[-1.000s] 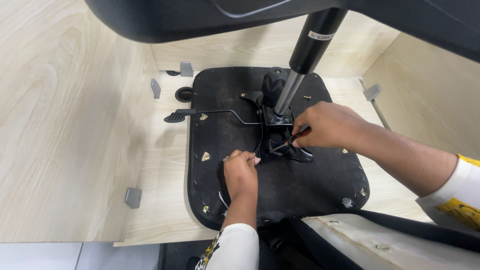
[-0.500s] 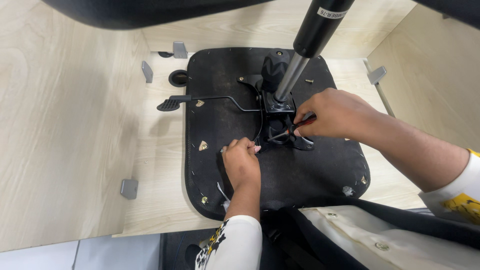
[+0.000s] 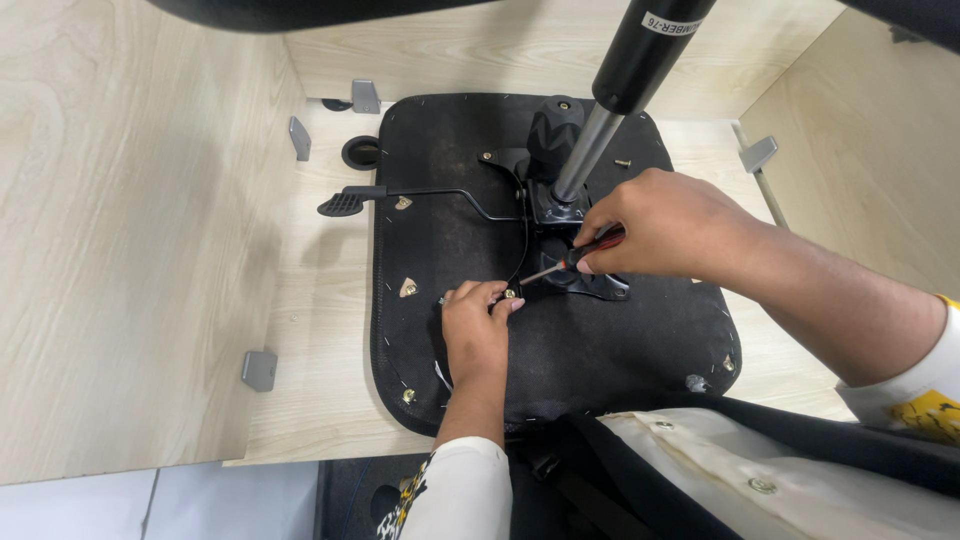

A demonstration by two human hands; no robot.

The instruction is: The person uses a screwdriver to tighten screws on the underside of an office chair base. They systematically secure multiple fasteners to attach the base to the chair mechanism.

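Screwdriver gripped in right hand, tip hidden behind left hand fingers pinching screw

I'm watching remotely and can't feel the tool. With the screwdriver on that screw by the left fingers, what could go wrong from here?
1. The screwdriver meets the screw at a shallow slant; it may slip out and scratch the black seat underside.
2. The left hand has fingertips right at the screw, so a slip could jab them.
3. The right hand works close beside the gas cylinder; a knock might jolt the tool.
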